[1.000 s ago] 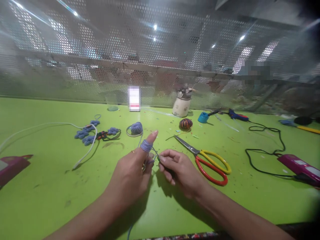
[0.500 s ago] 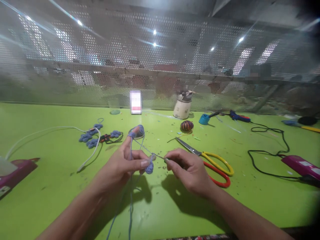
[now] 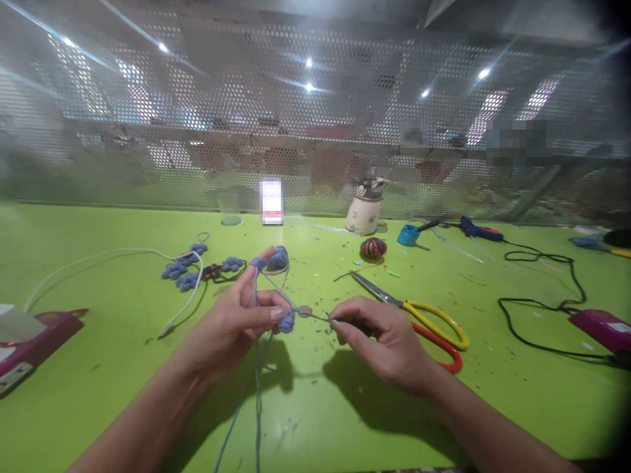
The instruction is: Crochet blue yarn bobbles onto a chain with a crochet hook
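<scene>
Between thumb and fingers, my left hand (image 3: 249,315) pinches a small blue-purple crochet piece (image 3: 286,322). Yarn (image 3: 257,387) of the same colour wraps its raised index finger and hangs down towards the front of the table. My right hand (image 3: 377,335) is closed around a thin crochet hook (image 3: 318,316), whose shaft points left to the crochet piece. A loop of yarn sits at the hook's tip. Behind my left index finger lies a ball of blue-purple yarn (image 3: 279,258). Scissors (image 3: 434,315) with yellow and red handles lie beyond my right hand.
Blue crocheted flowers (image 3: 182,269) and a white cable (image 3: 128,251) lie left. A multicoloured yarn ball (image 3: 373,248), a bottle (image 3: 365,207), a lit phone (image 3: 272,200) and a blue tape roll (image 3: 408,235) stand further back. Purple power strips (image 3: 599,328) lie at both sides, before a perforated screen (image 3: 315,131).
My right hand has drawn the hook slightly down and right, with yarn stretched from the crochet piece. The piece has tilted in my left fingers. The whole view has shifted slightly.
</scene>
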Available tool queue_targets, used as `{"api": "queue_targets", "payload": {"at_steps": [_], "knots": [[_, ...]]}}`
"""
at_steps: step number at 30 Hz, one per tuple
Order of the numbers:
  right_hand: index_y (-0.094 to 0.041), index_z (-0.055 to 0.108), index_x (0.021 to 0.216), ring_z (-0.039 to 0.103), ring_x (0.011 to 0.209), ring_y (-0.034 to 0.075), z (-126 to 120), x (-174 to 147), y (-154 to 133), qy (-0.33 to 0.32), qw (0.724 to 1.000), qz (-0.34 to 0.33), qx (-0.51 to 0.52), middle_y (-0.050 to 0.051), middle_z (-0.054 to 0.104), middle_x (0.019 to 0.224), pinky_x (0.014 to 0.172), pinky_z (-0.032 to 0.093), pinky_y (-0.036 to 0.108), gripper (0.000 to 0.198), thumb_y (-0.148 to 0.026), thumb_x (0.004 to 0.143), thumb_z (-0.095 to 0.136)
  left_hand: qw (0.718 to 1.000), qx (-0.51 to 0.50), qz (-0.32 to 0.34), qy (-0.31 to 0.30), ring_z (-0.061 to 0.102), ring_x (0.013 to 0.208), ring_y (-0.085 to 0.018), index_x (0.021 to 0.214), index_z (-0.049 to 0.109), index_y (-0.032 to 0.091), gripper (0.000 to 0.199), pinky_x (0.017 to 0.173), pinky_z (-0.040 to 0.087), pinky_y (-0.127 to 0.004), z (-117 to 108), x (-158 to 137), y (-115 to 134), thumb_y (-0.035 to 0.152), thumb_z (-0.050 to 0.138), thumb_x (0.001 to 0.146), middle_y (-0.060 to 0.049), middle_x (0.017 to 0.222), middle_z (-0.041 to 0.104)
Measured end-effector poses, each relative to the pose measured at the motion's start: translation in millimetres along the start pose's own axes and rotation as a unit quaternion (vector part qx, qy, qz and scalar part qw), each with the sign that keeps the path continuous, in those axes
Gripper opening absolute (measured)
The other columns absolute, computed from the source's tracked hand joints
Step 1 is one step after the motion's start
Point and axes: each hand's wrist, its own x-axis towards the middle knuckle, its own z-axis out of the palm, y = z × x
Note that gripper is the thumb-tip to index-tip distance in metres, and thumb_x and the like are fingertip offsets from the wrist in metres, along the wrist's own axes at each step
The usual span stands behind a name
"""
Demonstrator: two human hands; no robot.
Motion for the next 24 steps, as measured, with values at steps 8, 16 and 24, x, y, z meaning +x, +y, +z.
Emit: {"api": "queue_targets", "payload": {"at_steps": [8,16,24], "knots": [[-0.017,0.062,0.086,0.042,0.042,0.006,3.9,-1.0,5.2,-0.034,0.96,0.168,0.222,-0.002,0.057,0.061,0.039,0.032,0.02,0.017,-0.033,0.087,0.066,0.996,0.071,-0.039,-0.03,0.057,0.063,-0.012,0.149,0.028,0.012,0.094,0.065,0.043,-0.024,0.8,3.0,-6.9,0.007,0.078,0.069,0.0,0.068,0.067],[-0.016,0.06,0.086,0.042,0.041,0.005,4.6,3.8,4.5,-0.051,0.945,0.209,0.247,-0.003,0.057,0.06,0.039,0.032,0.018,0.026,-0.04,0.083,0.069,0.991,0.11,-0.03,-0.072,0.059,0.059,-0.014,0.154,-0.007,0.02,0.12,0.058,0.042,-0.026,4.1,0.9,-10.6,0.01,0.077,0.069,0.0,0.067,0.069],[-0.014,0.059,0.081,0.043,0.037,0.004,10.7,7.5,5.8,-0.082,0.905,0.303,0.288,-0.003,0.059,0.056,0.035,0.029,0.015,0.033,-0.043,0.076,0.074,0.954,0.299,0.019,-0.006,0.06,0.06,-0.019,0.155,-0.001,0.024,0.11,0.061,0.044,-0.03,18.4,-1.3,-17.6,0.01,0.07,0.072,0.003,0.063,0.065]]}}
